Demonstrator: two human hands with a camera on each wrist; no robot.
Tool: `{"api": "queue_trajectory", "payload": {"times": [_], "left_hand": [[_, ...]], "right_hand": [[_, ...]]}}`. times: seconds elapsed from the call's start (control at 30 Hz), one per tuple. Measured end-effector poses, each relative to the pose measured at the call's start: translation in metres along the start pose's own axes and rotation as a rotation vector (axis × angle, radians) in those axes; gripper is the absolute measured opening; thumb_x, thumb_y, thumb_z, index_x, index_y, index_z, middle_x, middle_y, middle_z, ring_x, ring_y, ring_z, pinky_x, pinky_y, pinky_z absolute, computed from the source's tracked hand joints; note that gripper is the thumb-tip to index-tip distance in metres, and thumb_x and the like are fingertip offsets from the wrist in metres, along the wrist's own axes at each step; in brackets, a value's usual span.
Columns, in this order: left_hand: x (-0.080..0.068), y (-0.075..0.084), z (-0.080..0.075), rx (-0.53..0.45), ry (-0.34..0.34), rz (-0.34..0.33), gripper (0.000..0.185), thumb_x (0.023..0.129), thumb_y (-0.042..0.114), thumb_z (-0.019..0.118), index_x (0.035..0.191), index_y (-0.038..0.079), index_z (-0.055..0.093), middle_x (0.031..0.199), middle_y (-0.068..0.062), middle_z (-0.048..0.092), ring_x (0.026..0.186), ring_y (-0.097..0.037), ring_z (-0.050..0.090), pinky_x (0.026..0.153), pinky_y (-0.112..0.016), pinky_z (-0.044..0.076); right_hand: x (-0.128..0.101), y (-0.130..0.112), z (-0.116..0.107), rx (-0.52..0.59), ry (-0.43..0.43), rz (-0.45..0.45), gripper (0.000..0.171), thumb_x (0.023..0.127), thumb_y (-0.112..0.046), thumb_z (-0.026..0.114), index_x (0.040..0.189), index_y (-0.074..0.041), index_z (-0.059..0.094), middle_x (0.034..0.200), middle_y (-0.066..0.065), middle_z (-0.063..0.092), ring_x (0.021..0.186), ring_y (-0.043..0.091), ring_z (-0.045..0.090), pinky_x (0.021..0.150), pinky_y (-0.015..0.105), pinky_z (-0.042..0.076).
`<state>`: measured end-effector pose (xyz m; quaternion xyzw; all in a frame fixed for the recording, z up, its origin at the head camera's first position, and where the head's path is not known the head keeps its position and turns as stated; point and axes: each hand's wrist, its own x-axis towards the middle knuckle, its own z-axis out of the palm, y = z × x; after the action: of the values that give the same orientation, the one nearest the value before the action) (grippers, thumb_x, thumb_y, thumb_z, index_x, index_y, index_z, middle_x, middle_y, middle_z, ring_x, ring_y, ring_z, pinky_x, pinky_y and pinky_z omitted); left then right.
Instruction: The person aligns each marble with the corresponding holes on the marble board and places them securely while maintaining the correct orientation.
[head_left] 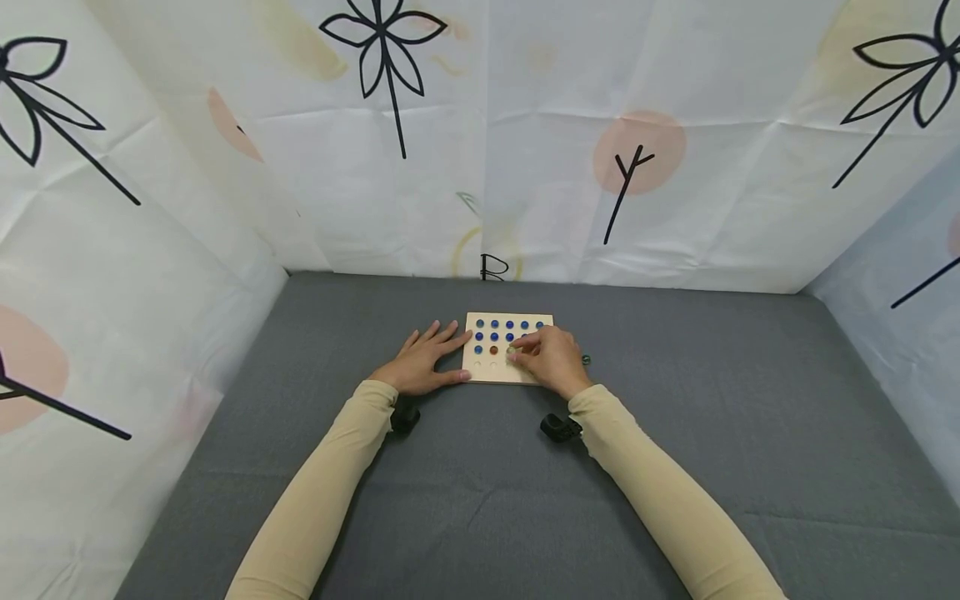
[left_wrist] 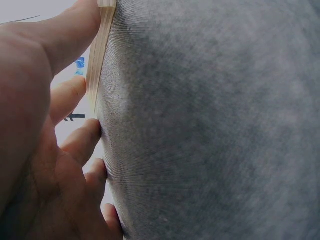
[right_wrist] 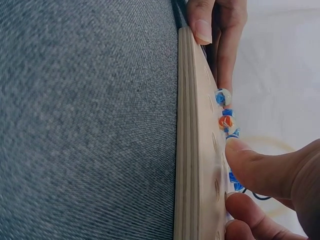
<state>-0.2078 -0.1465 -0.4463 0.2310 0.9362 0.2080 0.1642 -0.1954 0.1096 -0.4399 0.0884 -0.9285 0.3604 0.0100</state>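
A pale wooden board (head_left: 501, 376) with rows of shallow round holes lies on the grey cloth. Blue marbles (head_left: 494, 337) fill the far rows, and an orange marble (head_left: 493, 350) sits in the third row beside a blue one. My left hand (head_left: 420, 365) is spread flat at the board's left side, thumb and index finger touching its edge. With thumb and fingertips, my right hand (head_left: 553, 360) pinches a pale greenish marble (head_left: 511, 351) at the third row. In the right wrist view the thumb (right_wrist: 255, 167) hides most of that spot.
A dark green marble (head_left: 586, 360) lies on the cloth just right of my right hand. The grey table (head_left: 675, 467) is bordered by white patterned fabric walls (head_left: 540, 192) at the back and sides. Small holes show in the board's near row.
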Motion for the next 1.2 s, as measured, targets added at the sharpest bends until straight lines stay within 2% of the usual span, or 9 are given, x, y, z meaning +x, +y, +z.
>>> {"api": "queue_trajectory", "payload": {"times": [1.2], "left_hand": [[0.0002, -0.0002, 0.0010, -0.005, 0.009, 0.009, 0.079, 0.099, 0.051, 0.063, 0.163, 0.022, 0.028, 0.168, -0.011, 0.015, 0.155, -0.036, 0.003, 0.123, -0.059, -0.001]], "right_hand": [[0.0034, 0.0018, 0.0039, -0.032, 0.023, -0.007, 0.020, 0.087, -0.023, 0.083, 0.103, -0.011, 0.083, 0.082, 0.004, 0.072, 0.076, 0.023, 0.066, 0.066, 0.040, 0.050]]}}
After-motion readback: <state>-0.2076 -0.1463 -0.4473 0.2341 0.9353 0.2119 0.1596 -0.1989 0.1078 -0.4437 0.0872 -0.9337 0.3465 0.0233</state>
